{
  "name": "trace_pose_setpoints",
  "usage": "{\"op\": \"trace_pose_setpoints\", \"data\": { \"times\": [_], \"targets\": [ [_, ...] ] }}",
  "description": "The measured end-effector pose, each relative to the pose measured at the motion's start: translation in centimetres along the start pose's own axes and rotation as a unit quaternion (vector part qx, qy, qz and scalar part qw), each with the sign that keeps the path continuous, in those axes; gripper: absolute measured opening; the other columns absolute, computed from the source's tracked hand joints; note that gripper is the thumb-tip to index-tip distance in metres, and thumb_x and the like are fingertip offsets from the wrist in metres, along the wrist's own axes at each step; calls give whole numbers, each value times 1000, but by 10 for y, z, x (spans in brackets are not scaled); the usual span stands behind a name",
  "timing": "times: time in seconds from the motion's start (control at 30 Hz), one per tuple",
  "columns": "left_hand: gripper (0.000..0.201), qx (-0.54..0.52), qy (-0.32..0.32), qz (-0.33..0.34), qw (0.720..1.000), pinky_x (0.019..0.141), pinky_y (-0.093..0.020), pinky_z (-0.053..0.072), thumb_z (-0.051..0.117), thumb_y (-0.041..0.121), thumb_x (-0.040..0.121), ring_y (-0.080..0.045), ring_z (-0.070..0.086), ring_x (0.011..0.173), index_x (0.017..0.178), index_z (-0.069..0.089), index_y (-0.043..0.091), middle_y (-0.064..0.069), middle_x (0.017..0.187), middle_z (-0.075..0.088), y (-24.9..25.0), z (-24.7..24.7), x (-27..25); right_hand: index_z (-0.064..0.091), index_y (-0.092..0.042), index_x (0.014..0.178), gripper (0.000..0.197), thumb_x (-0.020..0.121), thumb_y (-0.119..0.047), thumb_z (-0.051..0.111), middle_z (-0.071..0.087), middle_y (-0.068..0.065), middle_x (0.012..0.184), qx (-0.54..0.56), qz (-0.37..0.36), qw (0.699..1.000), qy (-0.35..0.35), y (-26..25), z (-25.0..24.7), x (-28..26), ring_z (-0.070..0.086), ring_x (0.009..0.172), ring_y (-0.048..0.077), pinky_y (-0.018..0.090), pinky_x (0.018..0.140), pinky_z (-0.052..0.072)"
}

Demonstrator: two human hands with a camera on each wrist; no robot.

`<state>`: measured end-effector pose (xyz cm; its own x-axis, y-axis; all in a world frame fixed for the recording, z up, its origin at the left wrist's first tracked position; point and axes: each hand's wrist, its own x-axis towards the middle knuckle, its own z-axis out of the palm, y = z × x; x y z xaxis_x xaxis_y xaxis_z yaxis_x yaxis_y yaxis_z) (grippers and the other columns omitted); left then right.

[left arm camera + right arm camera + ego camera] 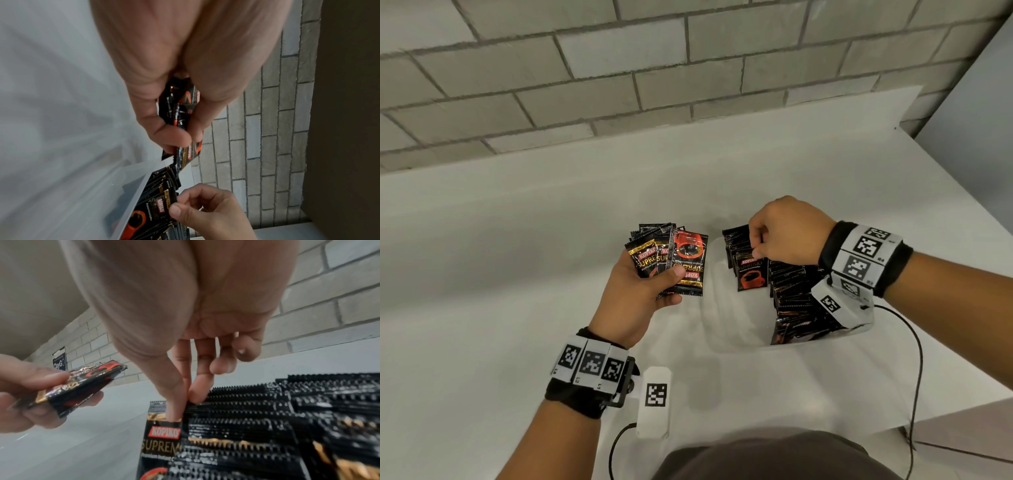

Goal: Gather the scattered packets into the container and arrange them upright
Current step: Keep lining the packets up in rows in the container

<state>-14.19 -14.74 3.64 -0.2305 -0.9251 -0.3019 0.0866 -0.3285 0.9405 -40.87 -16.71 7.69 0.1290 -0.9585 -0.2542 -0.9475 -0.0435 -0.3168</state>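
Observation:
My left hand (654,284) grips a fanned stack of several black-and-red coffee packets (671,260) above the white table, just left of the clear container (722,329); the same stack (180,110) shows between thumb and fingers in the left wrist view. Inside the container stand rows of upright packets (791,287). My right hand (760,245) pinches the top edge of one upright packet (751,274) at the left end of a row. The right wrist view shows thumb and forefinger (185,400) closed on that packet (162,439).
A white table (517,240) runs to a grey brick wall (619,68). Its right edge (979,246) drops off beside the container. A cable (914,377) trails from my right wrist over the front edge.

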Motion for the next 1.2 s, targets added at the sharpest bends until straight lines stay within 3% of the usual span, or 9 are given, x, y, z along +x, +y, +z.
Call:
{"op": "trace_pose_setpoints", "data": {
  "times": [0.27,0.5,0.7,0.8,0.9,1.0,1.13,1.2],
  "targets": [
    [48,-2,-2,-5,1000,61,-29,57,71,-3,90,-21,74,87,131,54,13,-5,109,75,0,0,0,70,-23,75,9,79,-23,78,67,-6,76,-42,3,999,-16,-7,3,4,62,73,14,25,59,47],
    [52,-6,-10,-12,1000,62,-29,57,73,-1,88,-21,74,90,135,53,11,-11,117,73,-3,2,1,70,-24,83,11,78,-28,80,58,-13,72,-34,0,999,-14,-4,1,3,55,68,7,25,57,42],
    [52,3,-40,-13,999,62,-30,58,74,-1,86,-21,75,89,132,54,13,-8,113,75,-1,9,-2,70,-28,88,12,84,-37,76,63,-9,78,100,-64,991,68,-21,-22,-11,58,70,5,28,68,49],
    [57,18,-76,-6,997,63,-30,57,79,8,79,-23,74,91,130,56,17,-6,112,75,2,17,-4,67,-31,100,30,79,-48,79,67,-8,83,181,-89,977,69,-40,-28,-21,62,71,6,26,70,52],
    [60,1,-89,-5,996,62,-30,57,78,15,75,-22,74,91,130,56,17,-8,112,75,6,24,-5,57,-34,121,57,73,-35,87,68,-8,90,177,-99,979,19,-47,-25,-24,67,69,9,30,70,57],
    [55,-42,-81,-9,996,59,-29,57,73,16,81,-20,74,84,133,55,13,-8,111,74,7,24,-4,53,-32,131,62,80,-14,83,67,-1,94,225,-86,970,-9,-44,-25,-24,71,64,21,42,65,61],
    [39,-91,-46,-14,995,60,-29,59,65,8,92,-20,74,82,130,56,12,-4,103,75,6,17,-3,58,-30,128,46,92,-4,66,60,2,107,225,-67,972,-7,-38,-29,-25,74,69,20,38,68,62],
    [37,-93,-28,-9,995,62,-30,60,63,4,95,-20,75,84,132,55,10,-5,103,74,5,15,-2,66,-24,114,28,94,-4,61,62,2,106,218,-56,973,59,-35,-30,-23,72,79,17,35,75,59]
  ]
}}
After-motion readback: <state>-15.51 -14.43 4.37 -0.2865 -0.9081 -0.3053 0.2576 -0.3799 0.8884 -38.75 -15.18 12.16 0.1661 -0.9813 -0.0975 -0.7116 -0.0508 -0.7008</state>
